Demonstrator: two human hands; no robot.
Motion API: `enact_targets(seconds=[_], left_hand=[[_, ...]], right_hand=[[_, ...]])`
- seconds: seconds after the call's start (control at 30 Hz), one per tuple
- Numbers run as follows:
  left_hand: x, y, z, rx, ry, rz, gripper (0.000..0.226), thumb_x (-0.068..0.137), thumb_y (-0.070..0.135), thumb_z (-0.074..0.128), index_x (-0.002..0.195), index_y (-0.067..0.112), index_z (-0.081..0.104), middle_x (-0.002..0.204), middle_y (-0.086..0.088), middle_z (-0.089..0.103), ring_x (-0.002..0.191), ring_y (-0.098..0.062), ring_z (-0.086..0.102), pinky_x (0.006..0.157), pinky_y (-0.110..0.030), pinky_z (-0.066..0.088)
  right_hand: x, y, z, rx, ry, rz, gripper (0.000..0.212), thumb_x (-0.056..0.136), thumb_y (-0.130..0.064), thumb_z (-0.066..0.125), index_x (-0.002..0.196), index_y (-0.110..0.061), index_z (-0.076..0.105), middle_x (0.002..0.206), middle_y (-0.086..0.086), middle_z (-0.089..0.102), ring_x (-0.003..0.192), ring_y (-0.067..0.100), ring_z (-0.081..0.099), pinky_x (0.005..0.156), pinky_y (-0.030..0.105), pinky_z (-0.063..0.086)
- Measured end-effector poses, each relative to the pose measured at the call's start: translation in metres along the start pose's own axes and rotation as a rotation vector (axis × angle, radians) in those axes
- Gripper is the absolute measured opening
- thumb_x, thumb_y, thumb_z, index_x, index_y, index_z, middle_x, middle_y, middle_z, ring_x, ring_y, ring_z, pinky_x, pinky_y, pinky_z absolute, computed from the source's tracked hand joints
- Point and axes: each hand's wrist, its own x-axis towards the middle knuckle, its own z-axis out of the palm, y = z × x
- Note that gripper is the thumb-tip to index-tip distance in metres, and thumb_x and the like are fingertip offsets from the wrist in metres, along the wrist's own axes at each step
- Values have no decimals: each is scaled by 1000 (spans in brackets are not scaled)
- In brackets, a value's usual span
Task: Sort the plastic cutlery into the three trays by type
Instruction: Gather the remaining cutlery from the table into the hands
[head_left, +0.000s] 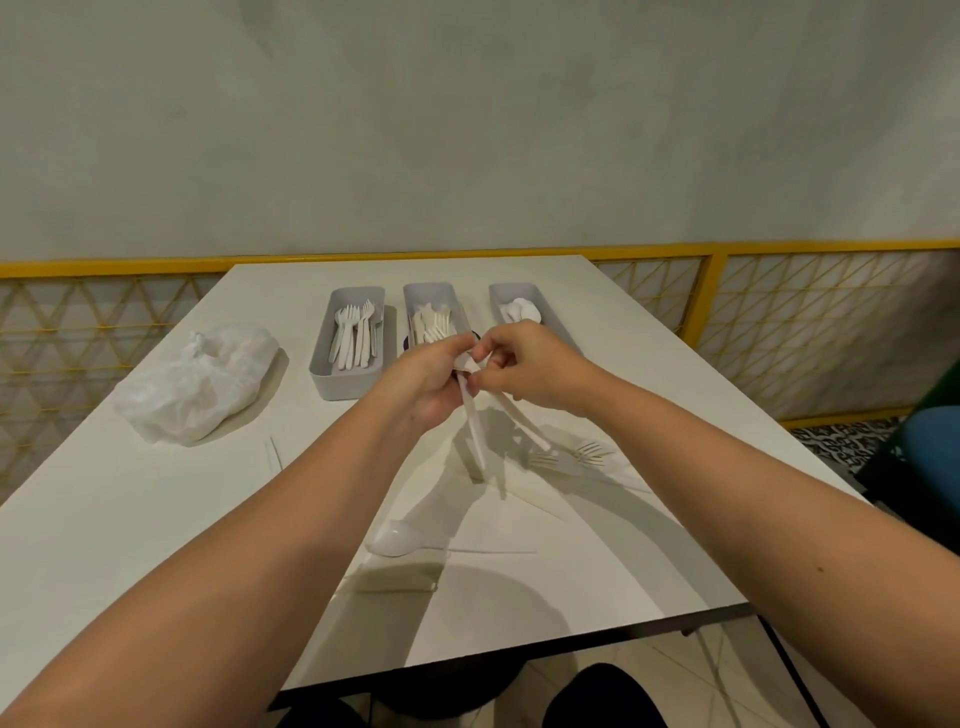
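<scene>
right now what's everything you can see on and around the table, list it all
table: one, white, fills the middle of the view
trays: three, grey, side by side at the far end
forks: several, white, in the left tray
mixed-looking cutlery: several, white, in the middle tray, type unclear
spoons: a few, white, in the right tray
bag: one, clear plastic, left of the trays
loose forks: at least two, white, on the table below the right hand
loose spoon: one, white, near side of the table
railing: one, yellow, behind the table
held cutlery: two, white, hanging from the hands
left hand: pinches one piece
right hand: pinches the other
</scene>
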Motion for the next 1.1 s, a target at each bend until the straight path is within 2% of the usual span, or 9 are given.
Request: enact_targets(seconds=[0.1,0.2,0.27,0.37,0.6,0.73,0.87,1.0,1.1], left_hand=[[5,-3,7,-22,9,-12,23,99,12,38,87,2,55,81,-13,54,64,-19,54,58,-28,43],[6,-5,10,-123,12,-51,28,101,14,37,77,8,50,62,-4,46,51,-14,49,62,-25,38],[6,-6,11,-163,9,-72,30,101,15,36,74,10,48,49,0,46,40,-11,49,61,-24,37],[6,-7,12,-173,-18,-85,30,101,15,35,74,11,47,43,2,44,36,-10,45,62,-28,43],[5,-6,15,-161,-56,-66,29,102,17,35,75,12,47,42,4,43,33,-7,40,54,-25,39],[5,-6,16,-167,-56,-67,28,101,17,36,76,11,48,42,4,43,33,-7,40,53,-25,39],[4,-8,15,-139,-58,-74,26,101,18,37,78,11,48,43,5,43,33,-6,40,50,-24,40],[4,-10,14,-136,-52,-75,24,101,18,39,79,12,48,43,5,42,33,-6,39,52,-24,38],[5,-10,14,-141,-53,-69,24,100,18,40,79,12,48,44,5,43,33,-6,39,46,-22,40]], right_hand=[[-6,6,-8,1,-28,-6,19,86,-11,64,105,-9,61,70,-1,52,66,15,51,62,25,46],[-13,18,-23,-40,-63,1,20,90,-11,59,109,-13,61,77,1,53,71,15,50,64,24,47],[-16,29,-35,-193,-109,8,21,90,-10,57,109,-15,63,84,0,53,72,13,49,65,19,43],[-20,50,-47,-470,-187,59,29,86,-2,58,110,-17,65,95,-1,54,79,12,48,64,16,38],[-30,87,-50,-642,-424,238,44,77,-5,70,118,-17,59,102,-2,49,83,14,46,61,13,34],[-31,93,-46,-610,-375,208,34,78,-8,68,111,-14,60,93,-3,50,66,4,41,56,14,32],[-29,93,-36,-589,-335,185,21,84,-13,60,102,-18,53,81,-10,45,69,7,44,56,16,32],[-25,94,-27,-608,-282,162,27,92,-14,45,116,-10,56,105,1,53,88,17,48,72,24,39],[-19,94,-20,-691,-176,100,28,99,-15,36,111,-5,59,116,9,57,101,26,53,83,33,42]])
